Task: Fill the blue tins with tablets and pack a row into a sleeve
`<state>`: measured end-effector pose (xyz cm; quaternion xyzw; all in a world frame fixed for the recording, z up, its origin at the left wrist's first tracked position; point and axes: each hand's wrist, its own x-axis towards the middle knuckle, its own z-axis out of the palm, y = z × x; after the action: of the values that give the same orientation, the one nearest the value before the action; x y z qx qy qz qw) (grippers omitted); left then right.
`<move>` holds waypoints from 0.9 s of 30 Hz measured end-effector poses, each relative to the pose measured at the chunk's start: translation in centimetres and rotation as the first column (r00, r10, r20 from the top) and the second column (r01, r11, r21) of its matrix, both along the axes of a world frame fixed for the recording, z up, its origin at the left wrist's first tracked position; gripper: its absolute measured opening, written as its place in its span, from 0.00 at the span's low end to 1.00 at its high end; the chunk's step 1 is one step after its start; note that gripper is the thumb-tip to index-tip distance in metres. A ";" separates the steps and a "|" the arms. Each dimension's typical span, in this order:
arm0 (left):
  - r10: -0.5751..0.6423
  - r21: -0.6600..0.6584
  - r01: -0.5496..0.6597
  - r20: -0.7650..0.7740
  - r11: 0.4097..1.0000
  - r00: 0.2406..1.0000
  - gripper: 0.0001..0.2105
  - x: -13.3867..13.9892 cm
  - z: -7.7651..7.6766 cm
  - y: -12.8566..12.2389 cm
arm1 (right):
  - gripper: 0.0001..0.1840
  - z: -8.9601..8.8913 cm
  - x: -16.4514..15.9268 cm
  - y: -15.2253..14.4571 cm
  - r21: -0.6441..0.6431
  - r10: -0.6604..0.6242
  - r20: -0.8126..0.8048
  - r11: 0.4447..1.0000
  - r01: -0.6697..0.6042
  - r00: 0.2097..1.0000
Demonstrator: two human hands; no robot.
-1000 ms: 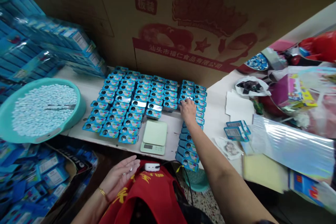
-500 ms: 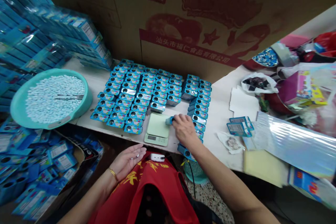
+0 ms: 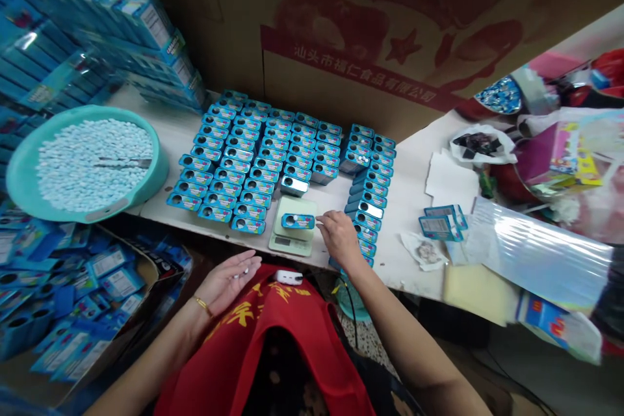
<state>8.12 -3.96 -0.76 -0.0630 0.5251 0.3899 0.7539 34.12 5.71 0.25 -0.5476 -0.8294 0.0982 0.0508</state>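
My left hand (image 3: pixel 229 278) is palm up near the table's front edge, fingers outstretched, with a few small white candies (image 3: pixel 245 271) lying in it. On the pale green kitchen scale (image 3: pixel 291 244) stands a small blue candy box (image 3: pixel 298 221) with a round hole in its top. Just right of that box is my right hand (image 3: pixel 338 237), its fingers loosely bent and apart, seemingly holding nothing. Several rows of similar blue boxes (image 3: pixel 229 175) stand behind and left of the scale. Another double row (image 3: pixel 373 188) stands behind my right hand.
A turquoise basin (image 3: pixel 160 169) of white candies, with a metal tool in it, sits at the left. Below it, a carton (image 3: pixel 151 286) holds loose blue boxes. Wrapped box stacks (image 3: pixel 156 45) rise behind. A large brown carton (image 3: pixel 234 26) walls the back. Papers and a shiny sheet (image 3: pixel 541 253) lie right.
The blue box, held tilted at the scale's right edge before, now stands on the scale. My right hand has let it go and sits just beside it. The view has shifted slightly.
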 end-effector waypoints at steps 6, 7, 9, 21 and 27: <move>0.068 -0.011 -0.068 0.012 0.998 0.998 0.21 -0.5 -0.3 -0.2 | 0.14 -0.4 -3.1 0.5 -0.044 0.106 0.059 0.994 -0.104 0.993; 0.077 -0.013 -0.076 0.014 0.997 0.997 0.22 -0.5 -0.2 -0.2 | 0.14 -0.3 -3.8 0.5 -0.057 0.140 0.067 0.989 -0.136 0.988; 0.084 -0.013 -0.084 0.012 0.996 0.996 0.21 -0.4 -0.2 -0.4 | 0.14 -0.1 -4.6 0.3 -0.062 0.193 0.050 0.980 -0.190 0.980; 0.043 0.012 -0.044 0.072 0.999 0.996 0.17 -0.1 -0.2 -1.5 | 0.13 1.3 -0.1 -2.4 0.043 -0.015 -0.263 0.999 0.027 0.965; 0.070 -0.006 -0.070 0.080 0.998 0.994 0.15 0.5 0.0 -1.5 | 0.14 0.5 -0.4 -3.5 0.021 -0.094 -0.351 0.994 0.108 0.931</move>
<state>8.63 -5.48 -0.77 -0.0981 0.4927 0.4124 0.7600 33.72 2.18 0.70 -0.5622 -0.7797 0.1745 0.2135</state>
